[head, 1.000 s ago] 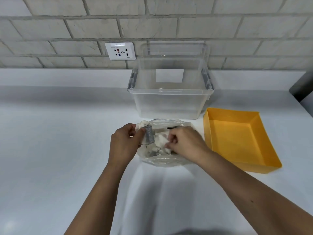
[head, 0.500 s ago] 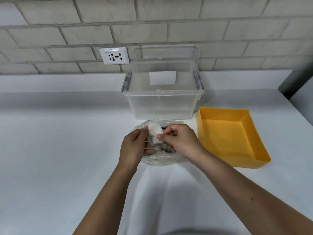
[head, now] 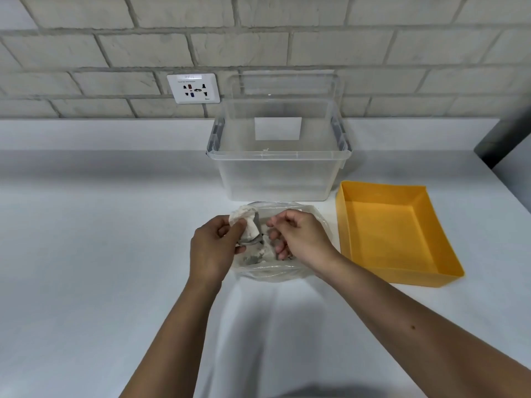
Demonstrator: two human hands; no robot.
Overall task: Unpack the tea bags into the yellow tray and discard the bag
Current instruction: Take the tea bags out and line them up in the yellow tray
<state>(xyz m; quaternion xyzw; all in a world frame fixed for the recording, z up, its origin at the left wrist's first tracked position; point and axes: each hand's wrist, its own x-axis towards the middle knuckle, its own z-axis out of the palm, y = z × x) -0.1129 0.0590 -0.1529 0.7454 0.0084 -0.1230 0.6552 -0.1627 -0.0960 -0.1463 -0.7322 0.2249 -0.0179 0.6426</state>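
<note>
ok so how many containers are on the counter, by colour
clear bin: 1
yellow tray: 1
clear plastic bag: 1
total: 3
tea bags are too bunched to count

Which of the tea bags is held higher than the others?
The tea bag pinched in the left hand, at the plastic bag's left rim; the other tea bags lie low inside it.

The left hand (head: 211,248) and the right hand (head: 301,239) are bare, as are both forearms up to the frame's edge. A small dark mole (head: 413,327) marks the right forearm (head: 402,317).
</note>
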